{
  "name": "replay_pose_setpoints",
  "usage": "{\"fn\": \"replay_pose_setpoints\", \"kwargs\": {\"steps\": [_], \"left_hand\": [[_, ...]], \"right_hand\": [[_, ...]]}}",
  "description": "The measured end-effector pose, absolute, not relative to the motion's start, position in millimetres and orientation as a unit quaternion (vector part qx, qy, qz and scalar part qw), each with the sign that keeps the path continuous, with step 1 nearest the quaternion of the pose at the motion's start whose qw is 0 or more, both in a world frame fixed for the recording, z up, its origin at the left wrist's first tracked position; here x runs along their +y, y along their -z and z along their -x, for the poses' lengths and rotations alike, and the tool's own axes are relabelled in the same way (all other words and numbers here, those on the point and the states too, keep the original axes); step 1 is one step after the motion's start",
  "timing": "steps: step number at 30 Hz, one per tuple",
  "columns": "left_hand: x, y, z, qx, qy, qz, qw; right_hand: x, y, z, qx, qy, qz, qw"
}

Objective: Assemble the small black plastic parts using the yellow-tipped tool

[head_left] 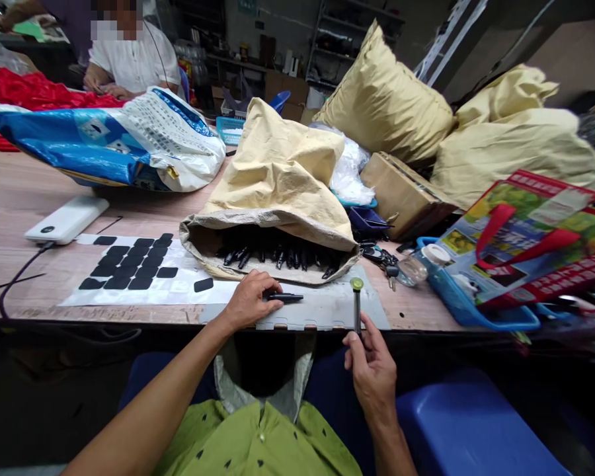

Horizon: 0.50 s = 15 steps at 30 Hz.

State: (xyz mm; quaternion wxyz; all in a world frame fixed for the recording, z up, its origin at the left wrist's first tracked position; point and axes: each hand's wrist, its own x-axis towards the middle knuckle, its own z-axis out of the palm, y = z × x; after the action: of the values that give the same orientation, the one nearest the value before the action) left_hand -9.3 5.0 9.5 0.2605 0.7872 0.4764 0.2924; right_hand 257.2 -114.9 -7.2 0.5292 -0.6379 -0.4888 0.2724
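My left hand rests at the table's front edge, its fingers closed on a slim black pen-shaped piece that lies level over a grey board. In my right hand, a small tool with a round yellow-green head stands upright, its dark stem pinched between thumb and fingers. Just beyond both hands, a beige cloth sack lies with its mouth facing me. Several similar black pieces show inside it. Left of the sack, a white sheet carries rows of black rounded patches.
A white power bank with a cable sits at left, near a blue-and-white bag. Keys, a clear bottle and a blue basket with a colourful bag stand at right. Across the table sits another person.
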Motion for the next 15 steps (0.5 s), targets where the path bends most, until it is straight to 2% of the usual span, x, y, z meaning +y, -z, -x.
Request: {"fn": "replay_pose_setpoints", "kwargs": {"steps": [2,7,15], "left_hand": [[5,-9,10,0.475,-0.285,-0.789,0.265],[6,-6,11,0.471,-0.28,-0.794,0.265],[7,-3,11,0.467,-0.291,-0.795,0.256]], "right_hand": [[-121,1,-246,-0.516,-0.312,0.604,0.52],[-129,-13,-220,-0.584,-0.366,0.58,0.434],[-133,-20,-199,-0.631,-0.374,0.564,0.379]]}}
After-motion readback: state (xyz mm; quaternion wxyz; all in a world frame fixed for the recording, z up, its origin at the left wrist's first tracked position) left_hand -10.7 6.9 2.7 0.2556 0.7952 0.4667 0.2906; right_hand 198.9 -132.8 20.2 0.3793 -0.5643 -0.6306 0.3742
